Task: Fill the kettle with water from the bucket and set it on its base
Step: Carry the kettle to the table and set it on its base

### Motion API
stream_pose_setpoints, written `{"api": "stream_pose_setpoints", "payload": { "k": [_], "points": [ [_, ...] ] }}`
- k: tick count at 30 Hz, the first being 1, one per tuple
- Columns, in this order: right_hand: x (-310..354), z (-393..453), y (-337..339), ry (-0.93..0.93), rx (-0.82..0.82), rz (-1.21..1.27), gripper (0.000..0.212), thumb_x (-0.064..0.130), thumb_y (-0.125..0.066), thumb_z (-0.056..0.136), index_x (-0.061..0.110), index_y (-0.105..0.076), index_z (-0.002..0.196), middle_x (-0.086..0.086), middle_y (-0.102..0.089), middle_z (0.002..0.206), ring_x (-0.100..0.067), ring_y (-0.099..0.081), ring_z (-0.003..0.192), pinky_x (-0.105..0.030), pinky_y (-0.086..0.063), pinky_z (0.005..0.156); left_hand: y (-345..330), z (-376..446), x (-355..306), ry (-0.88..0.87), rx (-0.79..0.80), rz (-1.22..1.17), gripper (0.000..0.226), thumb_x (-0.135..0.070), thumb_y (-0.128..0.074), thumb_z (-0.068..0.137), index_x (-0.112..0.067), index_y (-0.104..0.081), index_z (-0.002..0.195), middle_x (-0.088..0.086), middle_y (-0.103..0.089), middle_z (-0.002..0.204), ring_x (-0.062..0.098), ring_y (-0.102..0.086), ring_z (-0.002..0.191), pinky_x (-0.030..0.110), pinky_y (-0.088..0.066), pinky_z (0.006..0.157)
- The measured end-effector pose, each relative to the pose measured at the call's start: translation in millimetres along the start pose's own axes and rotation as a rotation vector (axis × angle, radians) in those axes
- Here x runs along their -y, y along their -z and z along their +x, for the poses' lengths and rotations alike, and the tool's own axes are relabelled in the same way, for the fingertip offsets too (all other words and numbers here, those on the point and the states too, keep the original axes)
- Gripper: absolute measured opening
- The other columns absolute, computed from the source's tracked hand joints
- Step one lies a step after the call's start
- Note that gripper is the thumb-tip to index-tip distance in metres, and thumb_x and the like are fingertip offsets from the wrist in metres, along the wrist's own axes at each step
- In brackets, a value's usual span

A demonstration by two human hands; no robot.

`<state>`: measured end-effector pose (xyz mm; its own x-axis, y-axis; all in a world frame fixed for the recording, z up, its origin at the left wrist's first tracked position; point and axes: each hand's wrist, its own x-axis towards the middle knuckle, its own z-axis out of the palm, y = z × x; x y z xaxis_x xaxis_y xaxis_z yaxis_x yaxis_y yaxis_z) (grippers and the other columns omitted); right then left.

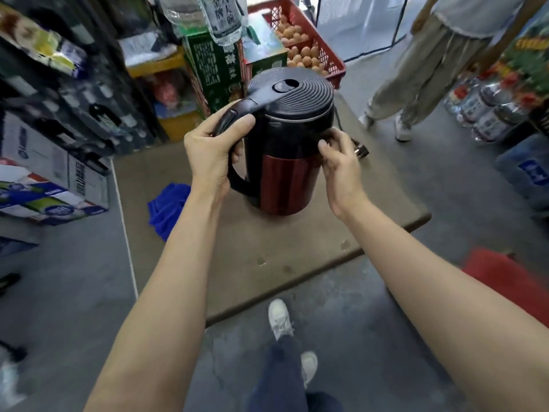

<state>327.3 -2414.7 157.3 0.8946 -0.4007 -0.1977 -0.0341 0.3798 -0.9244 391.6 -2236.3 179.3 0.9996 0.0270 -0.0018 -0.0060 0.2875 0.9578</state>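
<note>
A black and dark red electric kettle [285,173] with a ribbed black lid, closed, is held over a low brown table [267,248]. My left hand [214,156] is wrapped around its black handle, thumb on top near the lid hinge. My right hand [338,162] presses against the kettle's right side, fingers curled on the black upper band. A black plug [361,151] with its cord lies on the table just behind my right hand. I see neither bucket nor kettle base; the kettle hides the table under it.
A blue cloth [167,206] lies on the table's left part. A red crate of eggs [303,52], green boxes and large water bottles stand behind. Cartons line the left. Another person's legs [416,84] stand at the right. A red object [505,281] sits low right.
</note>
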Motion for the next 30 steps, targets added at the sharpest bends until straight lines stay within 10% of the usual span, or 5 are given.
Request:
{"api": "stream_pose_setpoints", "payload": {
  "k": [12, 17, 22, 30],
  "points": [
    [-16.8, 74.0, -3.8, -0.084, -0.03, -0.07, 0.018, 0.016, -0.046, 0.098, 0.015, -0.059, 0.11, -0.002, -0.065, 0.11, -0.014, -0.059, 0.101, -0.032, -0.046, 0.092, 2.6, 48.9, 31.3, -0.029, -0.041, 0.1, 0.04, -0.014, -0.08, 0.074, -0.005, -0.075, 0.112, -0.005, -0.062, 0.056, 0.011, -0.043, 0.044, 0.024, -0.033, 0.043],
    [-13.1, 96.4, -4.5, -0.276, 0.056, -0.113, 0.05, 0.047, -0.031, 0.101, 0.017, -0.062, 0.126, 0.001, -0.063, 0.136, -0.016, -0.054, 0.127, -0.041, -0.037, 0.11, 4.1, 46.2, 48.7, -0.026, -0.077, 0.12, 0.04, -0.013, -0.081, 0.072, -0.007, -0.075, 0.11, -0.005, -0.064, 0.058, 0.009, -0.044, 0.043, 0.022, -0.033, 0.041],
    [-5.6, 96.6, -4.9, -0.334, 0.143, -0.058, 0.034, 0.04, -0.034, 0.103, 0.024, -0.06, 0.119, 0.015, -0.066, 0.102, -0.001, -0.059, 0.097, -0.025, -0.046, 0.081, 13.0, 36.6, 56.5, -0.041, -0.083, 0.146, 0.039, -0.022, -0.08, 0.07, -0.017, -0.076, 0.108, -0.007, -0.064, 0.06, 0.009, -0.045, 0.046, 0.022, -0.035, 0.043],
    [10.7, 89.2, 8.0, -0.302, 0.257, -0.136, 0.027, 0.035, -0.034, 0.104, 0.032, -0.059, 0.11, 0.022, -0.062, 0.095, 0.006, -0.055, 0.088, -0.027, -0.043, 0.083, 23.4, 25.6, 41.7, 0.048, 0.081, 0.336, 0.028, -0.031, -0.074, 0.082, -0.039, -0.073, 0.109, -0.008, -0.072, 0.095, 0.01, -0.062, 0.08, 0.027, -0.052, 0.082]
  ]
}}
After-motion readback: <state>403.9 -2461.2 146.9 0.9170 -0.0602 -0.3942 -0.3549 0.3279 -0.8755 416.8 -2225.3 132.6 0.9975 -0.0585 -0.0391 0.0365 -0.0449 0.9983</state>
